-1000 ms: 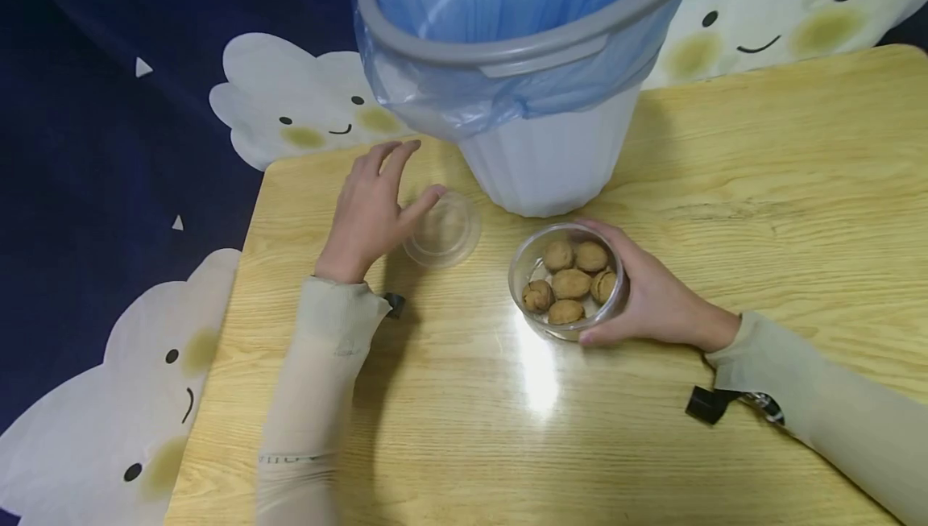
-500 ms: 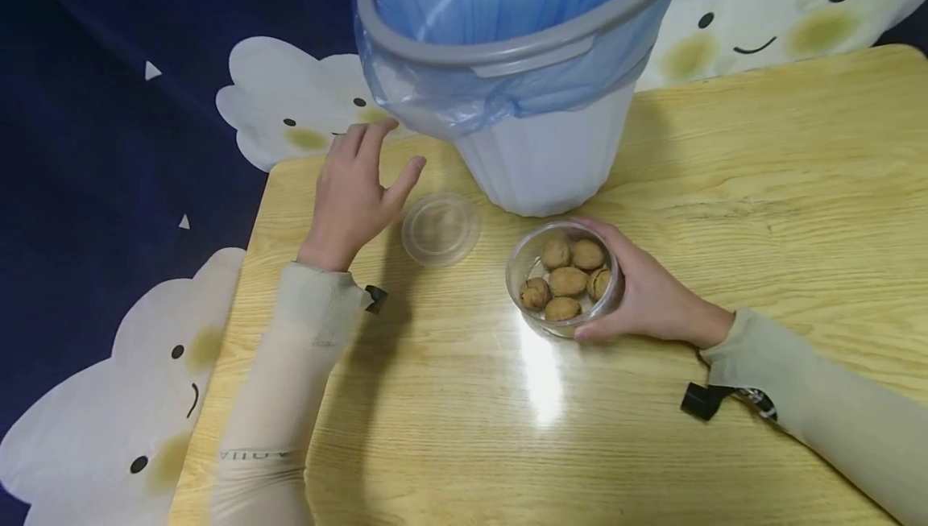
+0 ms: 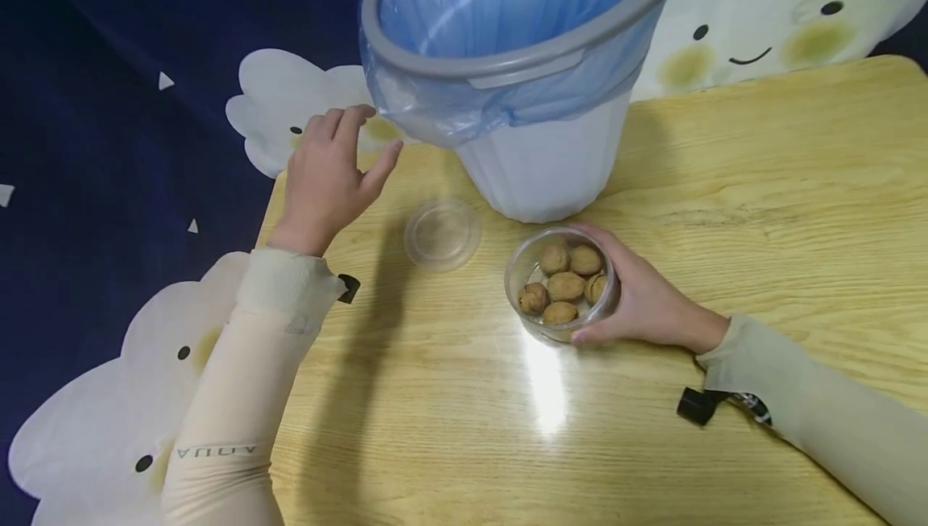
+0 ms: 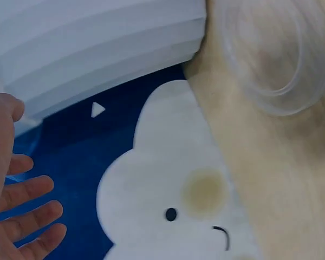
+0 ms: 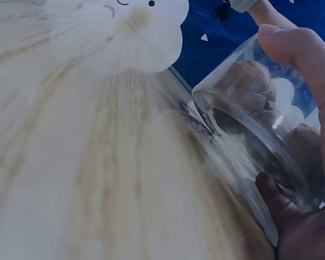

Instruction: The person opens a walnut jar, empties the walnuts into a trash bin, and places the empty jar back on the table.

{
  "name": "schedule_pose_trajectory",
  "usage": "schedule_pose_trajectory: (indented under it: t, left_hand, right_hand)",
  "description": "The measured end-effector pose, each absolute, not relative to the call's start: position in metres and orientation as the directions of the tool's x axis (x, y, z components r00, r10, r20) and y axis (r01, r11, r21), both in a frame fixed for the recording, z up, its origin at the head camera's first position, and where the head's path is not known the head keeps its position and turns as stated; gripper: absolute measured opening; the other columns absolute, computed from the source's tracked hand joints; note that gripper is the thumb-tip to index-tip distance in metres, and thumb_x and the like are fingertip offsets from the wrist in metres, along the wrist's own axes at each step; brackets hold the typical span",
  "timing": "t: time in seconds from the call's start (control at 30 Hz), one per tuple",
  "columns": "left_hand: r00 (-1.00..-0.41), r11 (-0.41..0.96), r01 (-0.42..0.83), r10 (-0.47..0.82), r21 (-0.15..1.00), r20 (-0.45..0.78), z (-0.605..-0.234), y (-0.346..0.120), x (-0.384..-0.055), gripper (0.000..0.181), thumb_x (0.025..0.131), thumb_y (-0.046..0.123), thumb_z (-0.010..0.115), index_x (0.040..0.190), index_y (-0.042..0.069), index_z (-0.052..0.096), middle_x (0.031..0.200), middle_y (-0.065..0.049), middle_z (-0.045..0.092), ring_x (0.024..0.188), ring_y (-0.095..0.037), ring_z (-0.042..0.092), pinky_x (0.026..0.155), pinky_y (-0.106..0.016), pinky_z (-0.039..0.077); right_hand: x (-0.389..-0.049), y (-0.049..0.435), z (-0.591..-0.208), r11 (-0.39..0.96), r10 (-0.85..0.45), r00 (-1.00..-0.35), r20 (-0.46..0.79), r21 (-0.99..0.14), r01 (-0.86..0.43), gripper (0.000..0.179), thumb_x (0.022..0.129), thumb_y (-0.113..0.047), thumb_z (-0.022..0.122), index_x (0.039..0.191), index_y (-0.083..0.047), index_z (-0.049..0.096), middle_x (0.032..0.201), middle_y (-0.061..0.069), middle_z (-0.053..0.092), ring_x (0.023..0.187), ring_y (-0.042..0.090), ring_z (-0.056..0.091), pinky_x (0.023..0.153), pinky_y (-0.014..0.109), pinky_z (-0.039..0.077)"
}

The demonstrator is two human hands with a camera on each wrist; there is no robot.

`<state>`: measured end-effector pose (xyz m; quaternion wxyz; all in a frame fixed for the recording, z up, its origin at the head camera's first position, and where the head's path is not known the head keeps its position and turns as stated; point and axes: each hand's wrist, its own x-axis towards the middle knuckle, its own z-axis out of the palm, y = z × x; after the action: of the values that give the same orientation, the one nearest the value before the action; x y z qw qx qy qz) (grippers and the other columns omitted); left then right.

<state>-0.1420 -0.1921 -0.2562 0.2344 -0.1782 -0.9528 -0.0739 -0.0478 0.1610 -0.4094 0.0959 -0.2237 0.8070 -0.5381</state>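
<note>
My right hand grips a clear round plastic jar from its right side, thumb in front and fingers behind. Several walnuts lie in the uncovered jar, seen through its wall in the right wrist view, where the thumb presses against it. A clear round lid lies flat on the table to the jar's left. My left hand hovers up and left of the lid, fingers spread and holding nothing. In the left wrist view its fingers are loosely extended, apart from the lid.
A white bin with a grey rim and blue liner bag stands on the wooden table behind the jar. Dark blue cloth with smiling clouds hangs past the table's far and left edges.
My left hand has drawn back to the left and upward, away from the lid, fingers still spread. The right hand and the jar stay almost in place; the view has shifted slightly.
</note>
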Motion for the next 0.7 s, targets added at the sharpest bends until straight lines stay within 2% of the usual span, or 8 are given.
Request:
schedule_pose_trajectory:
  t: [0.13,0.33,0.53,0.7]
  left_hand:
    - [-0.806,0.918,0.394,0.330,0.029,0.492,-0.243,-0.190,-0.140,0.052,0.094,0.048,0.054,0.123,0.005,0.058,0.113,-0.018,0.065,0.103,-0.039,0.058,0.086,-0.051,0.047]
    - [-0.782,0.909,0.418,0.354,0.011,0.513,-0.224,-0.189,-0.141,0.050,0.094,0.043,0.055,0.122,0.002,0.058,0.112,-0.020,0.065,0.102,-0.041,0.058,0.090,-0.050,0.045]
    - [-0.763,0.910,0.413,0.362,-0.026,0.536,-0.206,-0.189,-0.143,0.048,0.094,0.040,0.053,0.121,0.001,0.059,0.111,-0.021,0.066,0.102,-0.042,0.058,0.090,-0.051,0.045]
    - [-0.773,0.925,0.377,0.339,-0.042,0.536,-0.191,-0.187,-0.144,0.049,0.097,0.041,0.049,0.123,0.001,0.058,0.112,-0.021,0.065,0.104,-0.041,0.058,0.090,-0.052,0.045]
  right_hand:
    - [-0.048,0.161,-0.410,0.321,-0.462,-0.883,0.087,-0.911,-0.258,0.135,0.044,-0.036,0.099,0.154,-0.022,0.022,0.153,0.003,0.039,0.139,0.024,0.040,0.116,0.054,0.027]
    - [-0.048,0.161,-0.411,0.327,-0.458,-0.885,0.090,-0.908,-0.262,0.133,0.045,-0.038,0.098,0.153,-0.028,0.022,0.152,0.004,0.039,0.139,0.026,0.040,0.116,0.056,0.028]
    - [-0.048,0.161,-0.411,0.314,-0.462,-0.881,0.097,-0.912,-0.265,0.134,0.045,-0.038,0.098,0.154,-0.021,0.022,0.152,0.004,0.039,0.139,0.025,0.040,0.117,0.055,0.027]
    - [-0.047,0.162,-0.410,0.308,-0.463,-0.880,0.102,-0.913,-0.268,0.135,0.044,-0.038,0.099,0.154,-0.020,0.022,0.152,0.005,0.039,0.139,0.026,0.041,0.117,0.054,0.028]
